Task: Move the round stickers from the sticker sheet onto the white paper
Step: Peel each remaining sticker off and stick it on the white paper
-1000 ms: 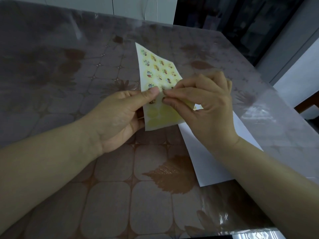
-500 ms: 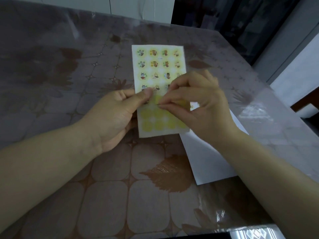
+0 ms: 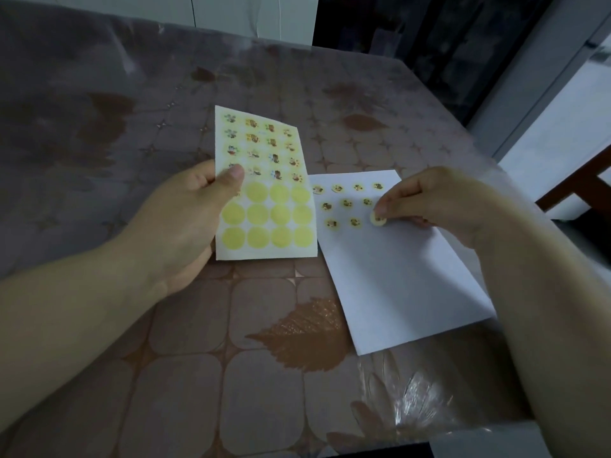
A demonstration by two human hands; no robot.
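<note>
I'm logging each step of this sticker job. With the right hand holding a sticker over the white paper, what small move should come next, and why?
Probably press it down. The right hand pinches a round sticker at the white paper, at the right end of the third row, beside two stickers already placed there. The left hand holds the sticker sheet clear.

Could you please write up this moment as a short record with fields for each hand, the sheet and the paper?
left hand: holds sticker sheet by its left edge
right hand: pinches round sticker at white paper
sheet: upper rows printed, lower three rows blank
paper: nine stickers already placed near its far end
surface: table
</note>
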